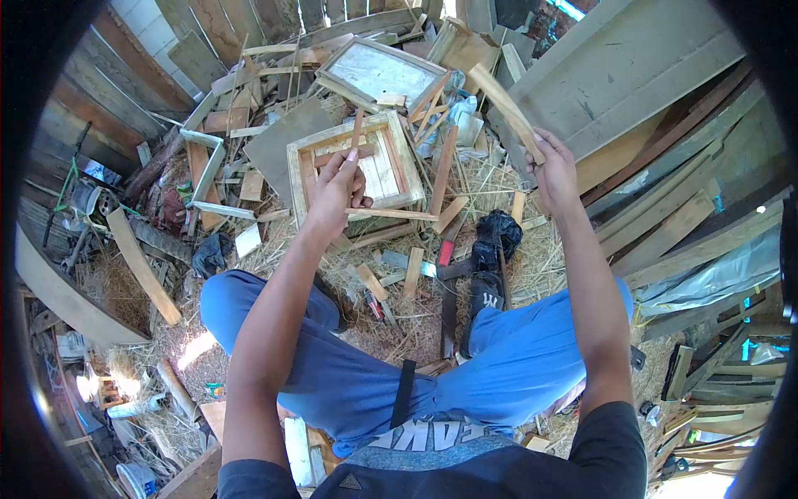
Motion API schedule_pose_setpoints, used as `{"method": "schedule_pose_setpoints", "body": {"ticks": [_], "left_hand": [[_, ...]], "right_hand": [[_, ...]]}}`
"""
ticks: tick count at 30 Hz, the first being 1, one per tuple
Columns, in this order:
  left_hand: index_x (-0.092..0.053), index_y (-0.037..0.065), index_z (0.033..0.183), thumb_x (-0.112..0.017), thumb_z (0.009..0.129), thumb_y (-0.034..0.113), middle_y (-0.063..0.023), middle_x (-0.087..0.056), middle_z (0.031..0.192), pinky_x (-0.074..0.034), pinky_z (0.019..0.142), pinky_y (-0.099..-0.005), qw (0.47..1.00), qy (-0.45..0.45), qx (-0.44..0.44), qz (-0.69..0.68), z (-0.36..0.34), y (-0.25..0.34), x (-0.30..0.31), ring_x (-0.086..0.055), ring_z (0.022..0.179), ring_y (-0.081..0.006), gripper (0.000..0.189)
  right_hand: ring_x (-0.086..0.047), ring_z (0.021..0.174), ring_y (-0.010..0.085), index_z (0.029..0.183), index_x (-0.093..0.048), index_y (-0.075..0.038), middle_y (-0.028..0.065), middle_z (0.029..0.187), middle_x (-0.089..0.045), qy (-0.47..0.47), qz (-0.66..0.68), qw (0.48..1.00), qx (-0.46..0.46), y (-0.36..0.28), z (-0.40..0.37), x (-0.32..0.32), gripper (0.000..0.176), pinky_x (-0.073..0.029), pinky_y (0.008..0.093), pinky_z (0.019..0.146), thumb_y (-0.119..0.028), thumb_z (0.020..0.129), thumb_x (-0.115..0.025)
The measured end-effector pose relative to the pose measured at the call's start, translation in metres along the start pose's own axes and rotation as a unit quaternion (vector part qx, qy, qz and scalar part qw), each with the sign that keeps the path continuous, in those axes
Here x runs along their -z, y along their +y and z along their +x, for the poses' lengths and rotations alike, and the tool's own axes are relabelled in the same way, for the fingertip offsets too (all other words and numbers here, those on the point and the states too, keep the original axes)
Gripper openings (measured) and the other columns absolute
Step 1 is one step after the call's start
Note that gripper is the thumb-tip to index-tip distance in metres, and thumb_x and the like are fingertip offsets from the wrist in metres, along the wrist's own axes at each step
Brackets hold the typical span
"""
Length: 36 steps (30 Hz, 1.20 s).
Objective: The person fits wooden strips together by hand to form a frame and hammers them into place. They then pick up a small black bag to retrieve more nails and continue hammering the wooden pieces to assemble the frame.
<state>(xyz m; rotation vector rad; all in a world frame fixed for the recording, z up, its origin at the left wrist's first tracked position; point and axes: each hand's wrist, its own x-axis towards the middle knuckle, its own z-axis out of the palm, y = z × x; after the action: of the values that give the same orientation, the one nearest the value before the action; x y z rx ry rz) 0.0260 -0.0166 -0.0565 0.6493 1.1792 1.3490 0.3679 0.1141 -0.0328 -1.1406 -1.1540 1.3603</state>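
My left hand [337, 187] is closed around a thin reddish wood strip [357, 130] that points up and away from me, over a wooden frame [296, 170] with slats inside. Fingers of my right hand [552, 169] wrap the lower end of a light wooden stick [505, 101], raised and tilted up to the left, near a large grey board [615, 75]. The two hands are well apart, on either side of the frame's right edge.
A second frame with a pale panel [378, 73] lies farther back. Wood scraps, straw and a black plastic bag [497, 235] are on the ground before my knees. A handsaw-like dark blade [449, 320] lies between my legs. Planks [673, 224] lean at right.
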Motion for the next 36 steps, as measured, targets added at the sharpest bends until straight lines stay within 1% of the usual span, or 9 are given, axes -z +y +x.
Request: {"method": "schedule_pose_setpoints", "body": {"ticks": [1,4,7,8,12,19,26,31,36], "left_hand": [[-0.057,0.011,0.117,-0.052,0.108,0.041,0.0042,-0.042,0.069,-0.048,0.059,-0.0301,1.000,0.000,-0.003,0.003,-0.001,0.002,0.002,-0.039,0.053,-0.0085,0.032],[-0.055,0.010,0.107,-0.053,0.108,0.040,0.0035,-0.042,0.067,-0.048,0.059,-0.0310,1.000,0.019,0.002,-0.006,-0.002,0.006,0.007,-0.039,0.051,-0.0090,0.030],[-0.048,0.013,0.095,-0.052,0.108,0.042,0.0023,-0.042,0.065,-0.047,0.059,-0.0312,0.998,-0.001,0.053,0.022,-0.011,0.002,0.005,-0.038,0.050,-0.0097,0.032],[-0.048,0.013,0.095,-0.052,0.108,0.042,0.0023,-0.042,0.065,-0.047,0.059,-0.0312,0.998,0.000,0.051,0.023,-0.013,-0.003,0.004,-0.038,0.050,-0.0097,0.032],[-0.045,0.014,0.094,-0.051,0.108,0.042,0.0019,-0.042,0.065,-0.046,0.058,-0.0309,0.996,-0.057,0.052,0.036,-0.016,-0.018,0.003,-0.038,0.049,-0.0110,0.032],[-0.047,0.014,0.099,-0.046,0.108,0.046,0.0019,-0.039,0.067,-0.046,0.061,-0.0330,0.993,-0.102,0.050,0.012,-0.015,-0.017,0.000,-0.038,0.052,-0.0108,0.033],[-0.046,0.015,0.098,-0.045,0.109,0.046,0.0021,-0.038,0.067,-0.045,0.064,-0.0336,0.989,-0.141,0.037,-0.007,-0.010,-0.019,-0.003,-0.037,0.052,-0.0109,0.032],[-0.045,0.015,0.098,-0.045,0.109,0.046,0.0022,-0.038,0.067,-0.045,0.064,-0.0335,0.987,-0.154,0.044,-0.008,-0.009,-0.016,-0.005,-0.037,0.052,-0.0108,0.032],[-0.046,0.016,0.100,-0.046,0.108,0.047,0.0024,-0.038,0.067,-0.044,0.063,-0.0335,0.988,-0.146,0.048,-0.014,-0.009,-0.018,-0.005,-0.037,0.052,-0.0110,0.032]], "right_hand": [[-0.054,0.078,0.0108,0.127,-0.064,-0.001,0.0070,0.104,-0.068,-0.011,0.049,0.999,-0.003,-0.005,-0.005,-0.008,0.028,-0.045,0.0259,0.069,-0.016,0.105,-0.058],[-0.053,0.079,0.0104,0.127,-0.065,-0.001,0.0063,0.103,-0.069,-0.019,0.046,0.998,0.026,-0.009,-0.012,-0.036,0.029,-0.044,0.0256,0.069,-0.018,0.104,-0.060],[-0.053,0.079,0.0070,0.128,-0.069,-0.005,0.0014,0.101,-0.069,-0.050,-0.030,0.997,0.041,0.000,-0.015,-0.047,0.029,-0.045,0.0242,0.068,-0.019,0.103,-0.062],[-0.052,0.077,0.0052,0.128,-0.071,-0.007,-0.0012,0.098,-0.069,-0.067,-0.082,0.993,0.046,0.001,-0.018,-0.050,0.029,-0.045,0.0229,0.068,-0.019,0.102,-0.064],[-0.052,0.079,0.0060,0.122,-0.074,-0.005,-0.0025,0.094,-0.068,-0.101,-0.133,0.983,0.077,-0.002,-0.021,-0.058,0.026,-0.044,0.0238,0.070,-0.016,0.099,-0.067],[-0.061,0.088,0.0102,0.118,-0.075,-0.002,0.0039,0.097,-0.073,-0.135,-0.142,0.978,0.075,0.005,-0.022,-0.071,0.025,-0.049,0.0266,0.083,-0.013,0.097,-0.070],[-0.064,0.092,0.0106,0.117,-0.076,-0.004,0.0057,0.102,-0.076,-0.110,-0.192,0.974,0.048,0.000,-0.020,-0.071,0.024,-0.051,0.0279,0.087,-0.014,0.097,-0.069],[-0.060,0.103,0.0135,0.121,-0.074,-0.003,0.0056,0.112,-0.071,-0.157,-0.190,0.968,0.058,-0.005,-0.023,-0.073,0.025,-0.047,0.0307,0.095,-0.015,0.101,-0.063],[-0.060,0.105,0.0147,0.122,-0.073,-0.004,0.0048,0.113,-0.070,-0.184,-0.172,0.967,0.029,-0.006,-0.019,-0.069,0.026,-0.047,0.0316,0.095,-0.015,0.103,-0.059]]}}
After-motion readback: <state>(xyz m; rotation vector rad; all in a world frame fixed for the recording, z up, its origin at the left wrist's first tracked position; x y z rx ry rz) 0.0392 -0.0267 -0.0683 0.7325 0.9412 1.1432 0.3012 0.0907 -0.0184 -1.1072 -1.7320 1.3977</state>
